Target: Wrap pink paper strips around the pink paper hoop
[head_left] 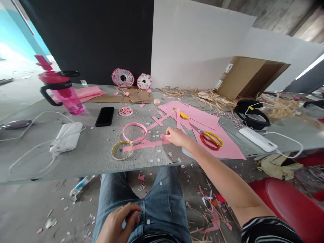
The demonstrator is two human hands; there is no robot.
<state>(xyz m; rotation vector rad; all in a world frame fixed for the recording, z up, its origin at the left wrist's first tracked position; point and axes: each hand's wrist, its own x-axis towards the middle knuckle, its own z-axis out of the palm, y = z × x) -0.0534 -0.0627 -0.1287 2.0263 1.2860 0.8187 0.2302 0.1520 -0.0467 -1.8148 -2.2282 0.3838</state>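
Though narrow, strip (164,136) in right hand (176,136).

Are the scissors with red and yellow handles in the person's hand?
No, the scissors lie on pink paper, while the right hand pinches a pink strip.

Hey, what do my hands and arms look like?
Your right hand is ungloved, and the forearm is bare below a black sleeve with white stripes. Your left hand is ungloved too, with what looks like a gold-coloured ring.
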